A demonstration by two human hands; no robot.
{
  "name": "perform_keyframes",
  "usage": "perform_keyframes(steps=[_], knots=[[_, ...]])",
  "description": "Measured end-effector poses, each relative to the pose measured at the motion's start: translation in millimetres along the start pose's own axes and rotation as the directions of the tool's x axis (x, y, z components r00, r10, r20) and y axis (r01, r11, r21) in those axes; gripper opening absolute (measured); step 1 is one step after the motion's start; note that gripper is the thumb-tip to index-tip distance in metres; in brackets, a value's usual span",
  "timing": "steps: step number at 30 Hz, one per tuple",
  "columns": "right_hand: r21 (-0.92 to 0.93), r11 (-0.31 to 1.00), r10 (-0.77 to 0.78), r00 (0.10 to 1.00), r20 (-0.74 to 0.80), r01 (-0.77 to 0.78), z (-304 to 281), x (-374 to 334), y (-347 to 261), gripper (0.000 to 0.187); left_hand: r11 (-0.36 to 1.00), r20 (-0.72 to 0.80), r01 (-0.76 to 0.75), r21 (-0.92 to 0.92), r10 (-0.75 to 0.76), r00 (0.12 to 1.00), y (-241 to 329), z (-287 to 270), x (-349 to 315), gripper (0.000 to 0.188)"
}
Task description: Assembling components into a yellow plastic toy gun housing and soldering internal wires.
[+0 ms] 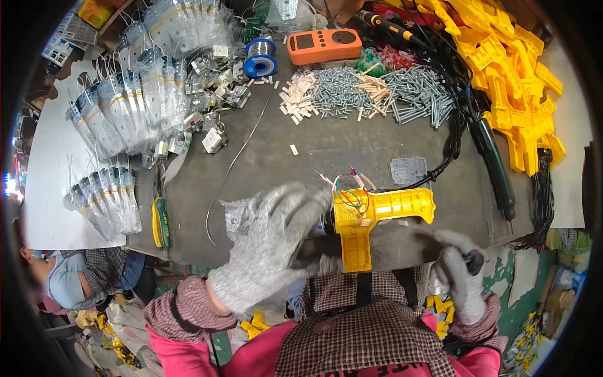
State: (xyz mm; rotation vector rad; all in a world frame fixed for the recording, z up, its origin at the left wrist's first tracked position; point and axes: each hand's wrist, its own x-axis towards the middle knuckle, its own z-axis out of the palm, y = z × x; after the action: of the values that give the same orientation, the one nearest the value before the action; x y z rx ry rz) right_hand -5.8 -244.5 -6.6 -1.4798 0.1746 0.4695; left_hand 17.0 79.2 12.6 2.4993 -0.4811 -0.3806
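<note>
A yellow plastic tool housing [384, 207] lies at the table's front edge, its open inside facing up. Thin coloured wires [353, 188] stand up from its top, and a black cord [408, 185] runs off to the right. My left hand [270, 229], in a grey knitted glove, curves around the dark round part at the housing's left end; its fingers are slightly blurred. Right of the housing, my gloved right hand [461, 270] is closed with a small black piece [473, 261] at its fingers. The exact kind of this piece cannot be made out.
Wired bagged parts [119, 107] fill the left side, with pliers [161, 220] nearby. A solder spool [260, 58], an orange multimeter [323, 46] and piles of screws [342, 91] sit at the back. An electric screwdriver [493, 163] and yellow shells [515, 88] lie right.
</note>
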Motion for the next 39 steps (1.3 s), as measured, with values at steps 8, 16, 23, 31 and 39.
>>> perform_keyframes(steps=[8,16,23,31,39], knots=[[-0.334,0.927,-0.210,0.974,-0.087,0.170,20.2,4.4,30.6,0.036,0.989,-0.244,-0.127,0.075,0.142,0.959,-12.2,25.9,6.3,0.077],[-0.661,0.422,-0.616,0.731,0.293,0.620,17.9,12.1,33.2,0.040,0.904,-0.173,-0.377,0.201,0.412,0.895,-29.7,36.2,11.0,0.073],[-0.104,0.990,-0.090,0.996,0.018,0.091,33.5,26.1,27.3,0.033,0.998,-0.230,-0.056,0.032,0.062,0.971,-47.2,26.4,-3.3,0.082],[0.062,0.995,0.073,0.987,0.144,-0.082,46.5,49.1,2.4,0.034,0.987,-0.450,-0.062,-0.149,-0.012,0.893,-36.5,43.4,-4.9,0.041],[-0.139,0.990,0.015,0.987,0.159,0.007,45.3,47.6,-4.0,0.033,0.989,-0.455,-0.116,0.095,0.147,0.878,-49.9,44.1,-5.1,0.032]])
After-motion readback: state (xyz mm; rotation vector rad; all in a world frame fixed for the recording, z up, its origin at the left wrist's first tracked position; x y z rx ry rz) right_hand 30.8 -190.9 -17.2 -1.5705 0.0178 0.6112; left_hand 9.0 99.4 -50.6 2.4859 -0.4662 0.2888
